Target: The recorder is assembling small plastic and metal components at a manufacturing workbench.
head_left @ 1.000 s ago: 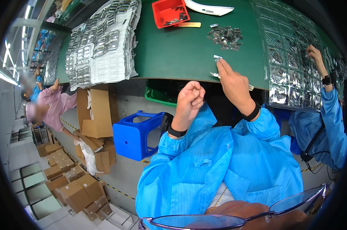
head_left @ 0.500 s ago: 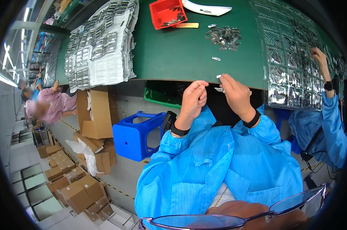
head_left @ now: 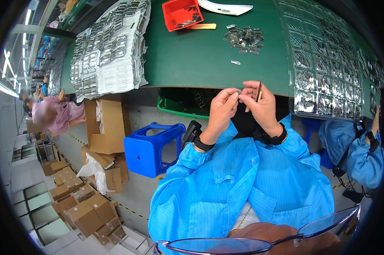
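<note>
At the near edge of the green table my two hands meet, fingertips almost touching. My left hand (head_left: 222, 111) is closed in a pinch on a tiny piece (head_left: 238, 92), mostly covered by fingers. The fingers of my right hand (head_left: 264, 109) are bent toward that same piece, and a slim, pointed brownish tool (head_left: 259, 91) stands up from its grip; its exact kind does not show. Beyond the hands lies one small silver metal part (head_left: 235, 62), with a pile of similar small parts (head_left: 244, 39) farther off.
A red bin (head_left: 171, 16) with a few parts, a yellow strip (head_left: 203, 26) and a white curved piece (head_left: 226, 8) lie far off. Stacked trays (head_left: 134, 63) stand left, a clear compartment tray (head_left: 291, 85) right. A blue stool (head_left: 142, 158) and a co-worker's blue sleeve (head_left: 364, 163) flank me.
My hands have come together at the fingertips. The slim tool in my right hand now points upward. The co-worker's hand has drawn back from the clear tray.
</note>
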Available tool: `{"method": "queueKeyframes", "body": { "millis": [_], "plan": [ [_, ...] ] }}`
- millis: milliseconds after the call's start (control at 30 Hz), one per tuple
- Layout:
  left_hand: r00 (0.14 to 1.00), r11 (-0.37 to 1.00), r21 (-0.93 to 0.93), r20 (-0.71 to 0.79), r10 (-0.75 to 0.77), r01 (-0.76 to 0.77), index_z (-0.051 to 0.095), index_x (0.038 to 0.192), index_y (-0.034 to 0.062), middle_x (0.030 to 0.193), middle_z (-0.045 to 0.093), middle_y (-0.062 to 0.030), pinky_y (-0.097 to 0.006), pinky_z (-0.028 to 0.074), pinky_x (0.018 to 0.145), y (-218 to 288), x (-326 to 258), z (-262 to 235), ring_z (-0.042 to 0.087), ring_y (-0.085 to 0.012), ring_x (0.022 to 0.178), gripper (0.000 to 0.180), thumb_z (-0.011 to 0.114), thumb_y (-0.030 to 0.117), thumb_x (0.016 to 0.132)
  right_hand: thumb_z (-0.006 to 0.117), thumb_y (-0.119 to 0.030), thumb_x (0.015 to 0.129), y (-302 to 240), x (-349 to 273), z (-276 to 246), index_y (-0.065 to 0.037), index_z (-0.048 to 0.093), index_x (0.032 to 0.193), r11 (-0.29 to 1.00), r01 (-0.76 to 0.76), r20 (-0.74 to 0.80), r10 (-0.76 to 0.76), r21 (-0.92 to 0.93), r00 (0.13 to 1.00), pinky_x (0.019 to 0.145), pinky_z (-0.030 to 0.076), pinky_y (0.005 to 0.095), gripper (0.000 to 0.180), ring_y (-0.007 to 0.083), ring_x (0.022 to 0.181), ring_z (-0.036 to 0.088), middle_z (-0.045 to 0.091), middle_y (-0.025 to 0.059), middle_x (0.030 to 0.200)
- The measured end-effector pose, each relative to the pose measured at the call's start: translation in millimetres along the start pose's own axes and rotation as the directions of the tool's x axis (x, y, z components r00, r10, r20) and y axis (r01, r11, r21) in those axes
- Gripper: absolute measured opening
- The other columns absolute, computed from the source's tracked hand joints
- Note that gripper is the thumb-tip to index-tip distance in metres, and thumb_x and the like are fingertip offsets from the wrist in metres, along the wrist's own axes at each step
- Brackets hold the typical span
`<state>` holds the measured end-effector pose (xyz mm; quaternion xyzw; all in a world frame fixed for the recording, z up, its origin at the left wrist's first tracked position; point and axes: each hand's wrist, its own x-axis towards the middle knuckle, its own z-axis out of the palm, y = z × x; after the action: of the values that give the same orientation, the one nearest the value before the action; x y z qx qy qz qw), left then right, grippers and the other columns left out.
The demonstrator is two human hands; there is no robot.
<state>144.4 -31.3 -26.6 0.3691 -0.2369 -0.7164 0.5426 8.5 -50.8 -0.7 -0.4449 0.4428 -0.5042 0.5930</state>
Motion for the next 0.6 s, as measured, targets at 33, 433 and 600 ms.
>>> {"method": "queueKeyframes", "body": {
  "millis": [33,433,600],
  "plan": [
    [1.0,1.0,0.001,0.0,-0.001,0.001,0.057,0.106,0.0024,0.067,0.05,0.0047,-0.015,0.024,0.04,-1,1,1,0.036,0.0014,0.049,0.017,0.054,0.012,0.093,0.064,0.001,0.081,-1,-1,2,0.001,0.054,0.109,0.999,-0.005,0.005,0.005,0.032,1.0,0.047,0.044,0.0171,0.03,0.0061,0.067,0.057,0.061,0.0049,0.081],
    [0.999,0.998,-0.039,0.008,0.043,-0.043,0.054,0.093,0.0027,0.068,0.049,-0.001,-0.017,0.024,0.04,10,-3,1,0.033,-0.0017,0.047,0.011,0.05,0.013,0.094,0.063,-0.013,0.083,-6,6,-24,-0.001,0.058,0.115,0.782,0.477,0.293,-0.383,-0.402,0.876,0.06,0.049,0.0289,0.034,0.0188,0.072,0.064,0.065,0.0109,0.083],
    [0.987,0.98,-0.164,0.132,-0.093,0.114,0.049,0.095,0.0048,0.071,0.05,-0.0031,-0.016,0.022,0.039,13,-6,2,0.033,-0.0022,0.046,0.015,0.044,0.018,0.096,0.061,-0.015,0.083,-16,6,-20,-0.003,0.058,0.118,0.635,0.536,0.388,-0.372,-0.556,0.843,0.066,0.048,0.0345,0.037,0.0267,0.074,0.064,0.066,0.013,0.084]
  ]
}}
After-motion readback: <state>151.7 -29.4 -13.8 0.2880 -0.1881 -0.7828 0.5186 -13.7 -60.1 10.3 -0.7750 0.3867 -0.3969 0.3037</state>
